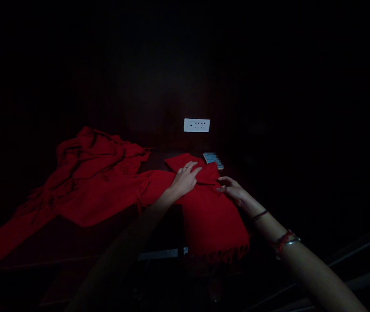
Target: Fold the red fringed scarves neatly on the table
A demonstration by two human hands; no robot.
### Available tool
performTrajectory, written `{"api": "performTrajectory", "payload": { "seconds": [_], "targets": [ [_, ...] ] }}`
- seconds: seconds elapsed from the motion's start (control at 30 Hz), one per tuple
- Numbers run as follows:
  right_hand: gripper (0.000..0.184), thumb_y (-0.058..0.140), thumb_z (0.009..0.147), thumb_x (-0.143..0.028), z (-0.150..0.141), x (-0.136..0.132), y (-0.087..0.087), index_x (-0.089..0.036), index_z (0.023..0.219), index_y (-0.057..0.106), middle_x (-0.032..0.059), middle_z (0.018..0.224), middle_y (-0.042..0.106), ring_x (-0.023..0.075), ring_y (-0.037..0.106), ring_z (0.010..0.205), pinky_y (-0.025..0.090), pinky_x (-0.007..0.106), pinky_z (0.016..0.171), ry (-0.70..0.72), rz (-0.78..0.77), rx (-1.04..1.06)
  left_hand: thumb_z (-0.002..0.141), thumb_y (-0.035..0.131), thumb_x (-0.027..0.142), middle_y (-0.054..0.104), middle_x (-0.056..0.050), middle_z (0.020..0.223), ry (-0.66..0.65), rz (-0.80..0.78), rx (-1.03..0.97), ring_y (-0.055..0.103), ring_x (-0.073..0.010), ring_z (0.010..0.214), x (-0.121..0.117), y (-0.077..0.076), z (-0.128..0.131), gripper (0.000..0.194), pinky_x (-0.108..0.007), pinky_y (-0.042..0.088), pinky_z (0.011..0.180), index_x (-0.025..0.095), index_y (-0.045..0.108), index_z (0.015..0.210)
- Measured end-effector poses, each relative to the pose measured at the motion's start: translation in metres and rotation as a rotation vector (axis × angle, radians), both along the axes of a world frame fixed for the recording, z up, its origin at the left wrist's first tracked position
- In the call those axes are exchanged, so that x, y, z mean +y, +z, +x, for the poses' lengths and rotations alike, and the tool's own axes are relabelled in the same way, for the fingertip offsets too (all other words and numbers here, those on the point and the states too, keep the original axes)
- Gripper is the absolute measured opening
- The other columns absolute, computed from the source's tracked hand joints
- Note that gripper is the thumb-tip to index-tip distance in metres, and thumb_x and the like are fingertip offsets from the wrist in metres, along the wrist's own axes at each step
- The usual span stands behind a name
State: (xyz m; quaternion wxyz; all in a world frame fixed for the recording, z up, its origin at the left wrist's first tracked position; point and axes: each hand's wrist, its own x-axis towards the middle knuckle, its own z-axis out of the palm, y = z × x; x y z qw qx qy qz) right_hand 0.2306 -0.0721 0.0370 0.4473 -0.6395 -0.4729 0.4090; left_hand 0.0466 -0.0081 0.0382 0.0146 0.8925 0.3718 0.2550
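A long red fringed scarf [211,216] lies across a dark table [158,236], one end hanging over the near edge. My left hand [186,177] rests flat on a folded part of it, fingers stretched out, a ring on one finger. My right hand [232,188] touches the scarf's right edge with fingers curled loosely onto the cloth; the wrist wears bangles and a red thread. The rest of the scarf is bunched in a heap [96,173] at the left.
A phone [213,160] lies on the table just beyond the scarf. A white wall socket plate [197,125] is on the dark wall behind. The room is very dark, and the surroundings are hidden.
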Motion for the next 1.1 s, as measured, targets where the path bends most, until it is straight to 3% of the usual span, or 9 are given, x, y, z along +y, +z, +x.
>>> {"api": "performTrajectory", "payload": {
  "seconds": [0.1, 0.2, 0.33, 0.47, 0.63, 0.7, 0.83, 0.97, 1.1],
  "targets": [
    [0.041, 0.051, 0.053, -0.006, -0.001, 0.000, -0.005, -0.018, 0.091, 0.045, -0.0058, 0.057, 0.052, 0.0104, 0.051, 0.050, 0.044, 0.023, 0.049, -0.056, 0.057, -0.012, 0.084, 0.031, 0.029, 0.032, 0.003, 0.130, -0.282, -0.205, 0.153, 0.021, -0.0192, 0.122, 0.018, -0.001, 0.024, 0.035, -0.041, 0.019, 0.098, 0.032, 0.042, 0.117],
    [0.040, 0.045, 0.052, -0.006, 0.001, -0.007, -0.013, -0.019, 0.090, 0.045, -0.0038, 0.064, 0.053, 0.0098, 0.051, 0.053, 0.042, 0.021, 0.048, -0.117, 0.153, -0.020, 0.079, 0.036, 0.047, 0.026, 0.003, 0.134, -0.194, -0.422, 0.279, 0.013, -0.0265, 0.124, 0.039, -0.010, 0.047, 0.041, -0.055, 0.010, 0.094, 0.036, 0.039, 0.118],
    [0.039, 0.045, 0.054, -0.010, 0.008, -0.019, -0.029, -0.020, 0.093, 0.044, -0.0002, 0.080, 0.056, 0.0107, 0.053, 0.062, 0.042, 0.021, 0.050, -0.125, 0.234, -0.141, 0.069, 0.038, 0.063, 0.009, 0.002, 0.138, -0.085, -0.460, 0.322, -0.002, -0.0305, 0.124, 0.050, -0.018, 0.060, 0.066, -0.058, 0.002, 0.092, 0.035, 0.024, 0.127],
    [0.036, 0.054, 0.058, -0.024, 0.023, -0.016, -0.036, -0.020, 0.093, 0.045, 0.0020, 0.085, 0.056, 0.0132, 0.054, 0.072, 0.043, 0.024, 0.058, -0.152, 0.183, -0.360, 0.073, 0.034, 0.061, 0.007, 0.000, 0.138, -0.101, -0.352, 0.259, -0.001, -0.0301, 0.124, 0.040, -0.020, 0.050, 0.064, -0.056, 0.005, 0.094, 0.032, 0.022, 0.128],
    [0.034, 0.054, 0.060, -0.026, 0.030, 0.002, -0.029, -0.019, 0.092, 0.045, -0.0014, 0.069, 0.055, 0.0118, 0.052, 0.059, 0.042, 0.024, 0.055, -0.117, 0.110, -0.339, 0.082, 0.026, 0.051, 0.009, 0.001, 0.138, -0.133, -0.123, 0.148, 0.001, -0.0232, 0.125, 0.029, -0.029, 0.027, 0.049, -0.051, 0.006, 0.097, 0.033, 0.022, 0.128],
    [0.035, 0.053, 0.058, -0.019, 0.026, 0.004, -0.028, -0.019, 0.092, 0.045, -0.0044, 0.061, 0.053, 0.0106, 0.050, 0.053, 0.041, 0.024, 0.054, -0.099, 0.154, -0.263, 0.082, 0.024, 0.052, 0.011, 0.002, 0.138, -0.121, -0.137, 0.187, 0.003, -0.0233, 0.125, 0.031, -0.033, 0.017, 0.049, -0.051, 0.006, 0.096, 0.034, 0.023, 0.127],
    [0.039, 0.049, 0.055, -0.013, 0.015, -0.007, -0.033, -0.019, 0.094, 0.045, -0.0031, 0.067, 0.056, 0.0114, 0.053, 0.062, 0.042, 0.024, 0.060, -0.063, 0.282, -0.159, 0.077, 0.022, 0.061, 0.014, 0.000, 0.138, -0.039, -0.249, 0.296, 0.007, -0.0270, 0.124, 0.039, -0.034, 0.002, 0.058, -0.053, 0.007, 0.095, 0.033, 0.021, 0.128],
    [0.039, 0.049, 0.055, -0.011, 0.012, -0.018, -0.033, -0.019, 0.093, 0.047, -0.0019, 0.071, 0.056, 0.0125, 0.053, 0.069, 0.041, 0.026, 0.067, -0.030, 0.277, -0.364, 0.076, 0.023, 0.062, 0.014, -0.001, 0.138, -0.018, -0.231, 0.310, 0.006, -0.0269, 0.124, 0.038, -0.031, -0.006, 0.061, -0.052, 0.005, 0.096, 0.032, 0.020, 0.129],
    [0.040, 0.054, 0.055, -0.017, 0.013, -0.014, -0.027, -0.020, 0.095, 0.047, -0.0008, 0.074, 0.055, 0.0136, 0.052, 0.069, 0.040, 0.027, 0.066, -0.045, 0.173, -0.500, 0.077, 0.029, 0.058, 0.007, -0.003, 0.139, -0.042, -0.077, 0.233, 0.001, -0.0262, 0.125, 0.022, -0.032, -0.011, 0.060, -0.050, 0.004, 0.097, 0.030, 0.020, 0.129]
  ]
}}
